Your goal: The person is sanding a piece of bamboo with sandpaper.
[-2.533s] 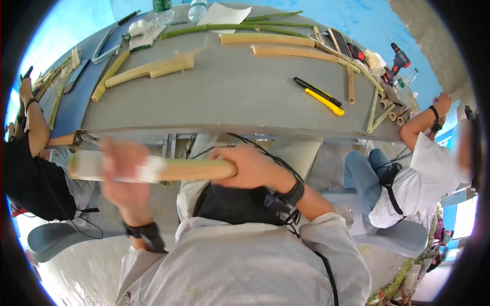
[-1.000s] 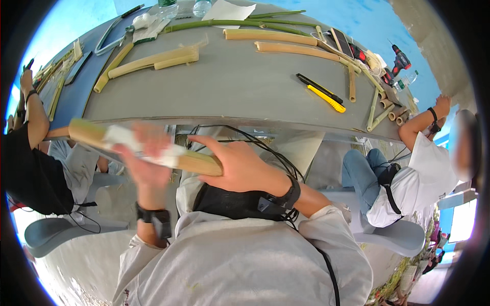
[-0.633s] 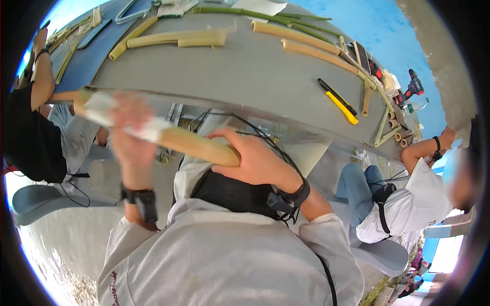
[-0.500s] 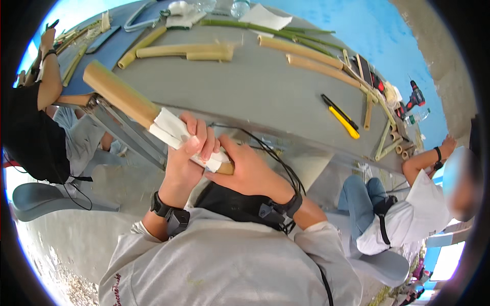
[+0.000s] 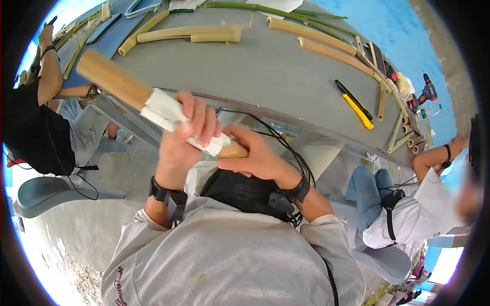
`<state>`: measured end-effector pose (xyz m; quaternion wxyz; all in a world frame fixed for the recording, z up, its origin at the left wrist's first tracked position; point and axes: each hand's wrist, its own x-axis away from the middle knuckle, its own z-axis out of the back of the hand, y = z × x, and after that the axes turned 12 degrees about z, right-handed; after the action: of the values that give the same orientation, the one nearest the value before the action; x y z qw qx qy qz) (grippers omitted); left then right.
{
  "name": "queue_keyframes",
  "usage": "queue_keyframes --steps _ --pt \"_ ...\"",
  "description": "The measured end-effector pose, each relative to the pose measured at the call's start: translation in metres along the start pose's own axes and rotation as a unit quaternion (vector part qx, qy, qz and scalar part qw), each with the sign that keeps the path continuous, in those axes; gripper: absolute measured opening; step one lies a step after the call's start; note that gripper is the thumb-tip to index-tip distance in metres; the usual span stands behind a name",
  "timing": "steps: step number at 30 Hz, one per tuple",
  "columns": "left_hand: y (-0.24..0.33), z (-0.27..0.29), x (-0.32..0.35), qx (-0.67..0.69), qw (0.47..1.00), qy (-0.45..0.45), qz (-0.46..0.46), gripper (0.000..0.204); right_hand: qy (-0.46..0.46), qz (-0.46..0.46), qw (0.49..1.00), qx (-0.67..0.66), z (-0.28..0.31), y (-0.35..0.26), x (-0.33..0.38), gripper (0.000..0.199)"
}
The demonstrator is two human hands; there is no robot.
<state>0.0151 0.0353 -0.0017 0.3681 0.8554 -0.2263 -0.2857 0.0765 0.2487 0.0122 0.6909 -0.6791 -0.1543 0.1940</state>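
Observation:
A thick piece of bamboo (image 5: 115, 79) slants up to the left over my lap, in front of the table edge. White paper (image 5: 164, 112) is wrapped round its lower part. My left hand (image 5: 191, 125) is closed over the paper, fingers curled across the top. My right hand (image 5: 255, 155) grips the bare lower end of the bamboo that sticks out of the paper, thumb and fingers on either side. The bamboo's far end is a little blurred.
On the grey table (image 5: 219, 76) lie a yellow utility knife (image 5: 357, 109), split bamboo lengths (image 5: 189, 34) and green stalks (image 5: 255, 6). A cordless drill (image 5: 426, 91) and a plastic bottle (image 5: 429, 111) are at the right. Seated people (image 5: 38, 130) are on both sides. Black cables hang below the table edge.
The bamboo has turned slightly, its far end shifting up and left. My right hand has moved right along it, and more of its lower end shows. The view has shifted slightly.

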Motion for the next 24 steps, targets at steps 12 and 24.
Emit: queue_keyframes --steps 12,24 --pt "0.007 0.000 0.002 0.001 0.993 0.105 -0.058 0.047 0.004 0.049 0.990 0.133 0.004 0.013 0.001 0.044" --pt "0.031 0.007 0.012 0.081 0.974 0.182 -0.111 0.051 0.003 0.130 0.982 0.136 0.003 0.009 0.000 0.042"
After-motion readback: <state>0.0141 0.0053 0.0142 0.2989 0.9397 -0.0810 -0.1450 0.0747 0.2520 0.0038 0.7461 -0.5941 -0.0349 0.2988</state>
